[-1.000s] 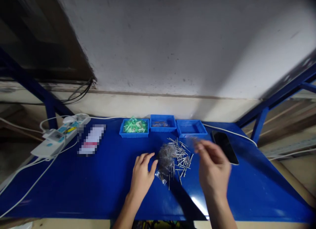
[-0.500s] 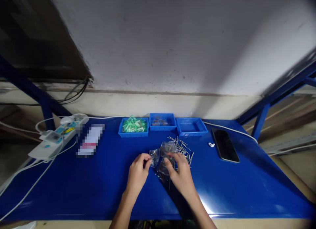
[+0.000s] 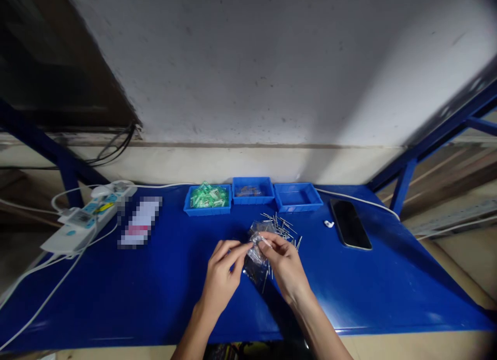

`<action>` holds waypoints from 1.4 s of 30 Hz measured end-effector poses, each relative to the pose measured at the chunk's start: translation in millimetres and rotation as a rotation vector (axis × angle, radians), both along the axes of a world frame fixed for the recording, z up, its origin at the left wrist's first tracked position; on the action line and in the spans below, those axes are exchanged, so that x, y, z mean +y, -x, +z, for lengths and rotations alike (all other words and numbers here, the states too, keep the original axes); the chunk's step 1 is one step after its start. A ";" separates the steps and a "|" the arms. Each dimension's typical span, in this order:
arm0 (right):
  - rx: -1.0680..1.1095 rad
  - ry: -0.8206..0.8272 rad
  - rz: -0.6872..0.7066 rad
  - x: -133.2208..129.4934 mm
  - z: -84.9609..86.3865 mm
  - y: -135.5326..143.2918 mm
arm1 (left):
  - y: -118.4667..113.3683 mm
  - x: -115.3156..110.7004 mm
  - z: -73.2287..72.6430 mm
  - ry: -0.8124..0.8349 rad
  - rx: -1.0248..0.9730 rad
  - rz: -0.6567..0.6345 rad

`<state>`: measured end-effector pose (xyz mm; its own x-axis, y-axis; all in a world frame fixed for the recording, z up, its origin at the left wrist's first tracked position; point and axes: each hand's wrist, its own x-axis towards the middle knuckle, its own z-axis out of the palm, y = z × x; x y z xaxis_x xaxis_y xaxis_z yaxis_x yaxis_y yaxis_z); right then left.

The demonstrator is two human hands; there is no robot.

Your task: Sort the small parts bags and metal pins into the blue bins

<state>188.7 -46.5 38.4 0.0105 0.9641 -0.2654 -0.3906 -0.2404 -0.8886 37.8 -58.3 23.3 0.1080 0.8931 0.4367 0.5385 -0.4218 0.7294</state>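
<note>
A small clear plastic bag [image 3: 255, 252] is pinched between my two hands over the middle of the blue table. My left hand [image 3: 225, 267] grips its left side with thumb and fingertips. On the other side my right hand [image 3: 285, 264] has its thumb and forefinger closed on the bag's upper edge. More clear bags [image 3: 254, 272] lie beneath and just behind my hands, partly hidden by them. Thin metal rods [image 3: 283, 228] are spread loosely behind and right of my right hand. What the held bag contains is too small to make out.
Three blue trays stand along the back: one with green packets [image 3: 209, 197], one with small brownish pieces [image 3: 248, 191], and an empty tray [image 3: 297, 198]. At right lie a phone [image 3: 351, 224] and a white earbud [image 3: 329, 224]. A power strip [image 3: 83, 223] with cables occupies the left.
My hands have come together. My left hand has moved right with its bag, and my right hand has closed its fingers on plastic there. The view has shifted slightly.
</note>
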 end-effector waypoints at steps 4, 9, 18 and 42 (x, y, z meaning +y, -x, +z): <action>-0.493 -0.383 -0.102 -10.7 3.6 -3.1 | -11.2 -12.7 5.7 0.363 -0.368 0.111; -0.771 -0.815 0.094 -19.2 -0.1 -2.3 | -8.9 -15.9 2.4 0.581 -0.715 0.158; 0.529 0.338 0.097 -9.4 4.8 13.3 | 4.9 -1.3 14.5 -0.100 -0.009 0.083; -1.214 -0.794 -0.107 53.4 45.6 -35.6 | 12.8 8.3 -32.0 0.426 0.520 0.241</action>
<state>224.3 7.0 84.1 -0.0842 0.8301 0.5512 0.6994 0.4432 -0.5607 25.1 -50.0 -8.7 -0.0148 0.9998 -0.0101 0.9038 0.0177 0.4276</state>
